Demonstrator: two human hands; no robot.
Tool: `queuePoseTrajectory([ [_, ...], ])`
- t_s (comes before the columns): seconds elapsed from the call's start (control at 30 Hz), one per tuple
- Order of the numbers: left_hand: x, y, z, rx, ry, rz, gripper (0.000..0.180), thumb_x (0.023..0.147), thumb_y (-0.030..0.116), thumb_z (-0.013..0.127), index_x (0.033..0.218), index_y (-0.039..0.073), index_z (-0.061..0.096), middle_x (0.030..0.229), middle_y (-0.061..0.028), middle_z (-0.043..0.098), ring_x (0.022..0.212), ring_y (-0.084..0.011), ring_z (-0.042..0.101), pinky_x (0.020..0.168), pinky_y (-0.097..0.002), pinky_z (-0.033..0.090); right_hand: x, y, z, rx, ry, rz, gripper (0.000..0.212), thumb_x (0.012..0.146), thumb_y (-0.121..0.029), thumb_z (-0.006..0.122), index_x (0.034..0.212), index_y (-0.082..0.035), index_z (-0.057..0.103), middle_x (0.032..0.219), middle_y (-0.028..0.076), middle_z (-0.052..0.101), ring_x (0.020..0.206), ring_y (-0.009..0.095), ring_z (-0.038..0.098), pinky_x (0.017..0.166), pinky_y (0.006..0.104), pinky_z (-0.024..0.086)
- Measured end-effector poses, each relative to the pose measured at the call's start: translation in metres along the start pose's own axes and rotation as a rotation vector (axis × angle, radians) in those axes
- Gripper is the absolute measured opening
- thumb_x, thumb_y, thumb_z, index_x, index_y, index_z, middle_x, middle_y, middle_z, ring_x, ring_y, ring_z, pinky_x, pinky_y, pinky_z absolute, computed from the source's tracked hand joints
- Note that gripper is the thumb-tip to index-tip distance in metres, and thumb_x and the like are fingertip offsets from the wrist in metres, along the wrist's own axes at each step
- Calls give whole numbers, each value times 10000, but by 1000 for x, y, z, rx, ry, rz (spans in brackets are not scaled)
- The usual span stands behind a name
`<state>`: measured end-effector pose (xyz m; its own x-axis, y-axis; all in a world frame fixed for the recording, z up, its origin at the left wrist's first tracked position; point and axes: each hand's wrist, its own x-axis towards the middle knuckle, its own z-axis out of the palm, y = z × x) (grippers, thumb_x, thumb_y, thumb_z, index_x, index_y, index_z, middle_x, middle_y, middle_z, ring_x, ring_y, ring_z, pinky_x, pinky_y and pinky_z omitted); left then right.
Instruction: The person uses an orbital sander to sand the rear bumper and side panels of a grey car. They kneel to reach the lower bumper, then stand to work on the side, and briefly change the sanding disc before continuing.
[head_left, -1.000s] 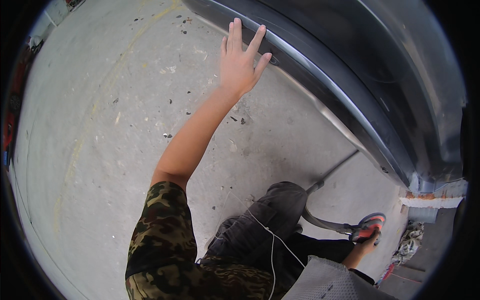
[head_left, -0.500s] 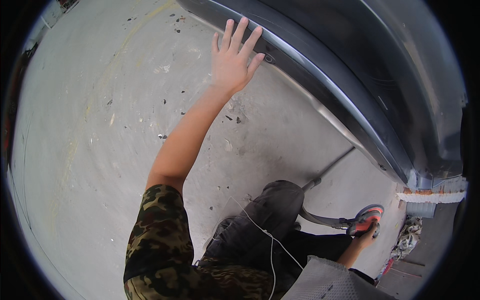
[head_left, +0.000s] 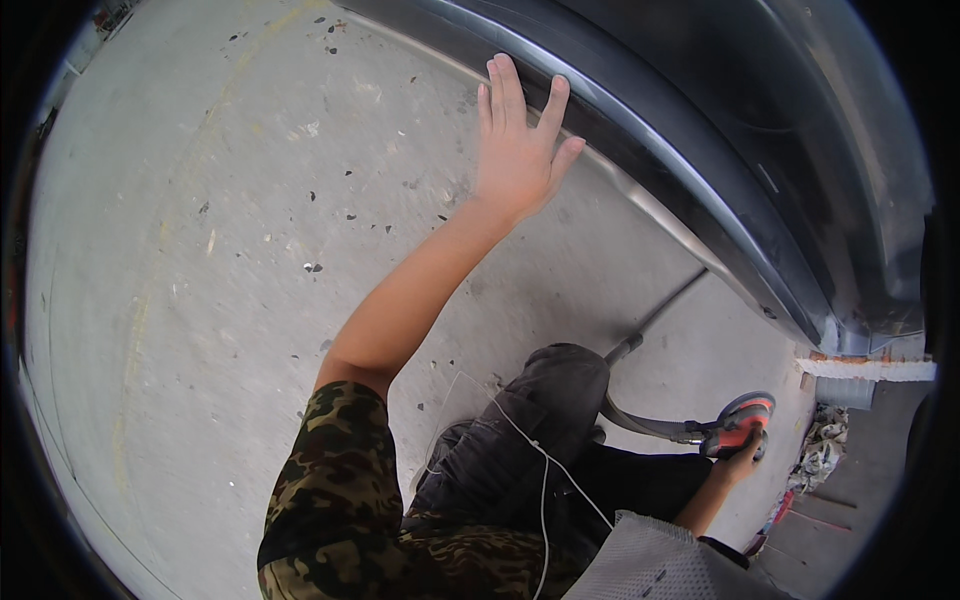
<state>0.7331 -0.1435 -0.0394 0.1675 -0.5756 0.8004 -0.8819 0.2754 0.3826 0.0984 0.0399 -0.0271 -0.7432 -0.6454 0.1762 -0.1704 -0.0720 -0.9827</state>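
Fingers (head_left: pixel 511 95) of the left hand (head_left: pixel 517 165) spread and ungripping along a glossy dark-grey curved car panel (head_left: pixel 690 150); right hand (head_left: pixel 738 462) clasping an orange-and-black round sander (head_left: pixel 735 428).
The sander is above the rough grey concrete floor (head_left: pixel 220 350), toward its right edge, apart from the panel, near crumpled translucent sheeting (head_left: pixel 822 455). A flexible dark-grey hose (head_left: pixel 640 425) bends from it past the charcoal cloth trousers (head_left: pixel 560 390); a thin white cord (head_left: pixel 545 500) crosses the lap, and grey perforated fabric (head_left: pixel 650 560) hides part of the right arm. Small dark flakes (head_left: pixel 314 268) dot the floor.
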Motion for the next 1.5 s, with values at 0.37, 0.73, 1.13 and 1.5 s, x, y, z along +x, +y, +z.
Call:
queuePoseTrajectory([
  [0.37, -21, 43, 17, 19, -86, 74, 696, 1005, 483, 651, 1632, 292, 417, 1677, -428, 54, 1558, -609, 111, 1175, -773, 155, -4, -3, 1, -4, -2, -6, 345, 948, -202, 786, 1199, 23, 710, 1190, 112, 728, 1069, 235, 709, 937, 393, 590],
  [0.73, -10, 20, 15, 69, 17, 49, 748, 1009, 452, 649, 1659, 210, 372, 1700, -381, 106, 1572, -575, 134, 1167, -758, 190, -51, -46, 38, -87, 102, -91, 579, 942, -256, 811, 1389, 26, 573, 1316, 157, 652, 1137, 261, 678, 993, 422, 571],
  [1.13, 44, -9, -27, 209, -30, 403, 752, 954, 474, 738, 1539, 87, 468, 1649, -298, 332, 1543, -523, 280, 1207, -693, 205, -83, -81, 71, -91, -256, -470, 929, 811, -483, 835, 1490, 38, 473, 1456, 218, 533, 1296, 344, 558, 1039, 493, 522],
  [1.5, 79, 29, -46, 28, -218, 306, 748, 884, 415, 839, 1315, -64, 459, 1543, -244, 475, 1487, -482, 389, 1213, -541, 315, -122, -118, 102, -45, -394, -244, 817, 628, -129, 813, 1389, 6, 548, 1296, 177, 572, 1206, 329, 579, 1078, 454, 439],
])
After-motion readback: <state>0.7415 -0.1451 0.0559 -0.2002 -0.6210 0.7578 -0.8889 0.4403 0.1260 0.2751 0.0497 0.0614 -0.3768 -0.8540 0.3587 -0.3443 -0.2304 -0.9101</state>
